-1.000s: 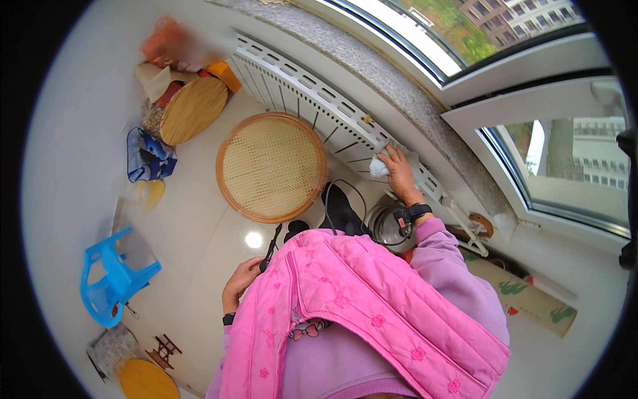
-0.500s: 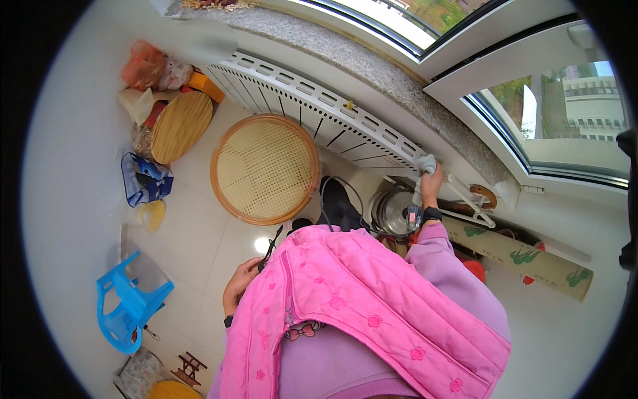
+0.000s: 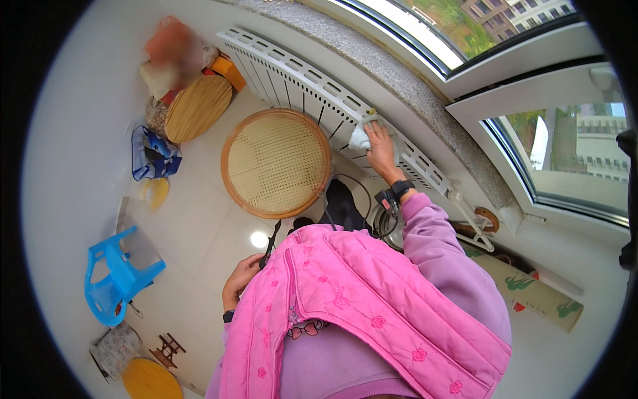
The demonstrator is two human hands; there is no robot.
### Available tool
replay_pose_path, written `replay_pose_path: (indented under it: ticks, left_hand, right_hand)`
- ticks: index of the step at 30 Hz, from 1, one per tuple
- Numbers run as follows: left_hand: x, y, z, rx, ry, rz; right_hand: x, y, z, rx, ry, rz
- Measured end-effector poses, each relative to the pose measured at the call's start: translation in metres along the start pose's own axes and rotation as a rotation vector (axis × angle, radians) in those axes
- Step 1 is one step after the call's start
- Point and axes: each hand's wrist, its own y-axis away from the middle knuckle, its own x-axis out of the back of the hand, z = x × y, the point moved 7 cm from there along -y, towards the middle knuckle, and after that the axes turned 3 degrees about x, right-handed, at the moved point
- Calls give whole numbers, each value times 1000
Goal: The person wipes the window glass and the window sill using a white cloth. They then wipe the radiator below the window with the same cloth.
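The right hand [image 3: 383, 147] presses a white cloth [image 3: 359, 138] with closed fingers on the top of the white radiator cover [image 3: 299, 73], far under the window sill. The left hand [image 3: 240, 279] is near the body, fingers curled around a thin dark tool [image 3: 272, 241], beside the round woven tray [image 3: 276, 163].

We cannot see most of the white cloth [image 3: 359, 138], because the right hand [image 3: 382, 149] lies on it against the white radiator cover [image 3: 312, 83]. The left hand [image 3: 240, 279] is partly behind the pink vest [image 3: 359, 312], and we cannot tell if the thin dark object [image 3: 272, 241] near its fingers is held. The vest also hides the lower part of the metal pot [image 3: 384, 223] and the floor under us. The things in the far corner [image 3: 174, 50] are blurred. The yellow round stool [image 3: 147, 379] is partly cut by the dark rim.
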Motion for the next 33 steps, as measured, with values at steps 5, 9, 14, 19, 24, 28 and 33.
replay_pose_path:
  ticks: [5,9,14,19,24,28,33]
  left_hand:
    - [1,-7,-18,-9,-38,49]
    - [0,-10,-35,62,-3,82]
    - [-7,-3,-39,3,30,104]
    - [-11,1,-45,23,36,137]
    - [-19,0,-44,-25,82,137]
    - [-32,6,-53,-38,190,170]
    - [-56,13,-65,-46,315,230]
  right_hand:
    - [-12,-38,-22,155,-33,-59]
    - [3,-23,-16,303,-91,-111]
    - [31,37,18,301,167,-219]
    - [22,36,19,343,231,-218]
    - [-5,-13,-18,571,314,-230]
    - [-40,-72,-62,683,432,-201]
    - [-75,-157,-128,859,533,-81]
